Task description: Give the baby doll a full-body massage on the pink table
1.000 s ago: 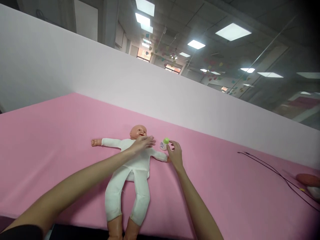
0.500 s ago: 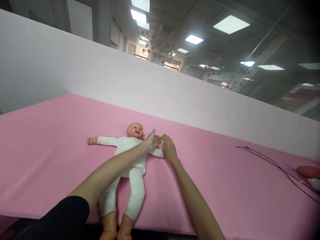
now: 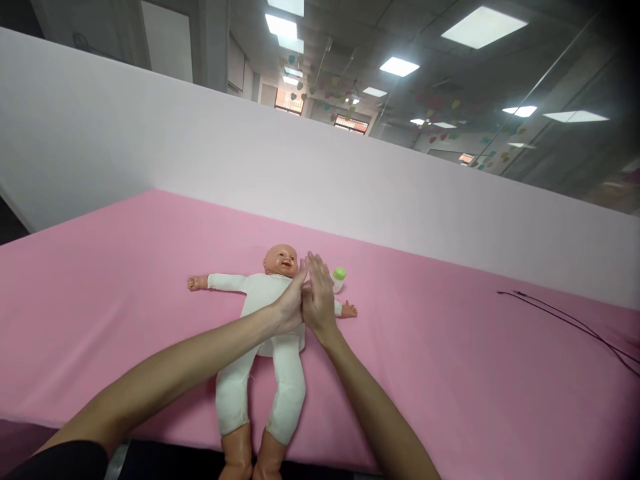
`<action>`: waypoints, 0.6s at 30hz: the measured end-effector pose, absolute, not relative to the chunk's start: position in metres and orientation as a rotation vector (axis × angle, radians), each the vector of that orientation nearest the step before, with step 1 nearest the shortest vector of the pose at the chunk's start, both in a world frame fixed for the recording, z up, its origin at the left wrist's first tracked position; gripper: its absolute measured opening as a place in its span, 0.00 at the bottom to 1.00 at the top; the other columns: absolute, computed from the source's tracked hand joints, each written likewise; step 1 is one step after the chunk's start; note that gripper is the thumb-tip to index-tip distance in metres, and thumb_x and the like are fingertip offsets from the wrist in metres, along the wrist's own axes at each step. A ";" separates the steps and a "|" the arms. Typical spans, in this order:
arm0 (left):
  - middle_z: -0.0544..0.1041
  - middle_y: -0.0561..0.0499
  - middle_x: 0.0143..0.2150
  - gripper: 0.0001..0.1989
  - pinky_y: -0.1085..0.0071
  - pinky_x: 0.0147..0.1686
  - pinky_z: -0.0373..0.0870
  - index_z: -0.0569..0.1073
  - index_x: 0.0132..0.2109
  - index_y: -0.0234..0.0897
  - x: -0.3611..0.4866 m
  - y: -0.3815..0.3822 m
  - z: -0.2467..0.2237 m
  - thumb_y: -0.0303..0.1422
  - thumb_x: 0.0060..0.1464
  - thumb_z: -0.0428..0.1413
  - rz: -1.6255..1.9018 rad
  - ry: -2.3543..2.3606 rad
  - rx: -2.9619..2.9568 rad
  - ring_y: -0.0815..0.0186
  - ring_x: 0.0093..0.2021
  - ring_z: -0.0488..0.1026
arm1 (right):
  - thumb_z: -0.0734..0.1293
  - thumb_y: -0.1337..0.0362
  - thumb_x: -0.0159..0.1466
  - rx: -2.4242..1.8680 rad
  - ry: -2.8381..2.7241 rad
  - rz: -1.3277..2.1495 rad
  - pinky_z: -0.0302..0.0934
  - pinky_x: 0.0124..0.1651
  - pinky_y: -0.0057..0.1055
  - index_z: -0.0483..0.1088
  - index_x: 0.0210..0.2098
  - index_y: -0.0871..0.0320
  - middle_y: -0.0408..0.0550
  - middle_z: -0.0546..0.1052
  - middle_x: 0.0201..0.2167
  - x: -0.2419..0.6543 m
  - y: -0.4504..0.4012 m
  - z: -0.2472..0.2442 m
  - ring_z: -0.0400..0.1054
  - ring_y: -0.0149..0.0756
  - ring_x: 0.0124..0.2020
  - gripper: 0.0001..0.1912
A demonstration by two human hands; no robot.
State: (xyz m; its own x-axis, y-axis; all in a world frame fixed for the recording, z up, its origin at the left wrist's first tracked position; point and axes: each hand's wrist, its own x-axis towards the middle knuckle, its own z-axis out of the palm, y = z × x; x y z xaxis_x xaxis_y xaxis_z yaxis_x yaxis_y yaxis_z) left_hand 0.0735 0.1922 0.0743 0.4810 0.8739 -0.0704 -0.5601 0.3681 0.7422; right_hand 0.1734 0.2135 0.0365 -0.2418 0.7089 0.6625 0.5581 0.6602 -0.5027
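Apparently pressed palms [image 3: 306, 300] above doll [image 3: 270, 313].

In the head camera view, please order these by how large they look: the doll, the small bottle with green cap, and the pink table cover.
1. pink table cover, largest by far.
2. doll, lying on its back on the cover.
3. bottle, smallest, standing beside the doll's arm.

The doll and bottle lie about equally far away, so this order is safe.

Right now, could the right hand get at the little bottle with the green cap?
Probably yes: the right hand is pressed against the left hand above the doll, and nothing lies between it and the bottle.
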 end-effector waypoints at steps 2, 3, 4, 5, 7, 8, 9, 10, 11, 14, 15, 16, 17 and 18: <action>0.73 0.38 0.64 0.41 0.53 0.66 0.63 0.69 0.66 0.38 0.056 0.177 0.074 0.64 0.63 0.40 0.954 0.419 0.790 0.48 0.68 0.65 | 0.47 0.46 0.76 -1.079 -1.856 0.268 0.41 0.75 0.59 0.46 0.75 0.51 0.49 0.53 0.75 0.168 0.204 0.036 0.39 0.47 0.77 0.33; 0.72 0.39 0.65 0.41 0.52 0.67 0.61 0.68 0.67 0.39 0.048 0.172 0.072 0.64 0.63 0.40 0.969 0.393 0.791 0.47 0.70 0.62 | 0.48 0.48 0.76 -1.094 -1.849 0.283 0.41 0.74 0.60 0.43 0.76 0.51 0.48 0.49 0.76 0.162 0.195 0.033 0.37 0.47 0.77 0.33; 0.71 0.40 0.66 0.41 0.51 0.69 0.59 0.67 0.68 0.39 0.043 0.169 0.071 0.64 0.63 0.40 1.004 0.388 0.779 0.47 0.72 0.59 | 0.50 0.49 0.76 -1.088 -1.867 0.277 0.41 0.74 0.60 0.39 0.76 0.51 0.48 0.45 0.77 0.155 0.184 0.030 0.34 0.48 0.77 0.34; 0.69 0.41 0.68 0.41 0.52 0.70 0.57 0.66 0.69 0.41 0.040 0.167 0.068 0.63 0.63 0.39 1.052 0.396 0.757 0.48 0.73 0.55 | 0.51 0.49 0.75 -1.034 -1.930 0.225 0.39 0.75 0.61 0.36 0.77 0.51 0.48 0.42 0.78 0.146 0.173 0.028 0.32 0.50 0.77 0.35; 0.66 0.46 0.70 0.39 0.55 0.72 0.54 0.62 0.72 0.44 0.039 0.163 0.062 0.61 0.64 0.40 1.154 0.419 0.701 0.53 0.76 0.48 | 0.57 0.44 0.72 -0.905 -2.080 0.105 0.35 0.76 0.60 0.33 0.77 0.54 0.50 0.41 0.78 0.129 0.154 0.029 0.33 0.55 0.77 0.44; 0.65 0.47 0.71 0.38 0.56 0.72 0.53 0.60 0.73 0.46 0.040 0.160 0.060 0.60 0.65 0.41 1.173 0.421 0.679 0.55 0.77 0.46 | 0.57 0.42 0.71 -0.877 -2.103 0.061 0.35 0.76 0.59 0.32 0.77 0.54 0.50 0.41 0.78 0.124 0.151 0.033 0.33 0.56 0.77 0.46; 0.64 0.48 0.71 0.37 0.56 0.72 0.53 0.59 0.73 0.47 0.042 0.156 0.057 0.59 0.65 0.42 1.166 0.414 0.666 0.55 0.77 0.45 | 0.55 0.41 0.72 -0.879 -2.093 0.042 0.35 0.76 0.59 0.33 0.77 0.53 0.50 0.43 0.77 0.121 0.151 0.038 0.34 0.55 0.77 0.44; 0.64 0.47 0.72 0.37 0.55 0.72 0.52 0.59 0.74 0.46 0.042 0.152 0.056 0.59 0.66 0.41 1.126 0.394 0.660 0.55 0.76 0.46 | 0.53 0.40 0.72 -0.909 -2.061 0.052 0.38 0.75 0.59 0.34 0.77 0.52 0.50 0.44 0.77 0.121 0.155 0.044 0.36 0.54 0.77 0.43; 0.64 0.45 0.72 0.39 0.54 0.72 0.53 0.59 0.73 0.43 0.040 0.149 0.056 0.60 0.66 0.40 1.070 0.368 0.652 0.53 0.76 0.49 | 0.50 0.41 0.73 -0.951 -2.023 0.079 0.40 0.75 0.58 0.35 0.77 0.52 0.50 0.45 0.77 0.124 0.162 0.049 0.37 0.53 0.77 0.40; 0.64 0.38 0.71 0.45 0.51 0.71 0.53 0.64 0.71 0.35 0.028 0.147 0.061 0.64 0.64 0.35 0.972 0.273 0.616 0.49 0.74 0.54 | 0.48 0.43 0.75 -1.047 -1.988 0.163 0.46 0.74 0.57 0.36 0.77 0.55 0.54 0.46 0.77 0.134 0.174 0.048 0.38 0.48 0.77 0.38; 0.64 0.39 0.71 0.45 0.52 0.71 0.53 0.65 0.70 0.35 0.023 0.150 0.063 0.64 0.64 0.35 1.004 0.253 0.595 0.50 0.74 0.55 | 0.48 0.44 0.75 -1.037 -2.020 0.159 0.46 0.73 0.58 0.35 0.77 0.56 0.55 0.44 0.77 0.134 0.172 0.042 0.37 0.49 0.77 0.38; 0.65 0.39 0.71 0.43 0.54 0.71 0.53 0.67 0.69 0.35 0.019 0.153 0.064 0.62 0.65 0.35 1.062 0.248 0.579 0.52 0.74 0.56 | 0.49 0.45 0.75 -1.011 -2.061 0.136 0.45 0.73 0.59 0.33 0.77 0.57 0.56 0.42 0.77 0.132 0.166 0.034 0.34 0.50 0.77 0.39; 0.65 0.40 0.71 0.40 0.57 0.70 0.54 0.69 0.68 0.35 0.018 0.156 0.064 0.59 0.67 0.36 1.132 0.266 0.571 0.55 0.73 0.56 | 0.50 0.45 0.75 -0.974 -2.108 0.106 0.44 0.73 0.60 0.30 0.76 0.59 0.58 0.39 0.77 0.129 0.158 0.026 0.32 0.52 0.77 0.40; 0.66 0.39 0.70 0.39 0.59 0.69 0.56 0.70 0.66 0.32 0.019 0.158 0.062 0.56 0.69 0.34 1.191 0.293 0.573 0.57 0.73 0.57 | 0.51 0.44 0.74 -0.927 -2.155 0.065 0.43 0.73 0.63 0.28 0.76 0.61 0.59 0.36 0.77 0.124 0.149 0.020 0.31 0.54 0.77 0.43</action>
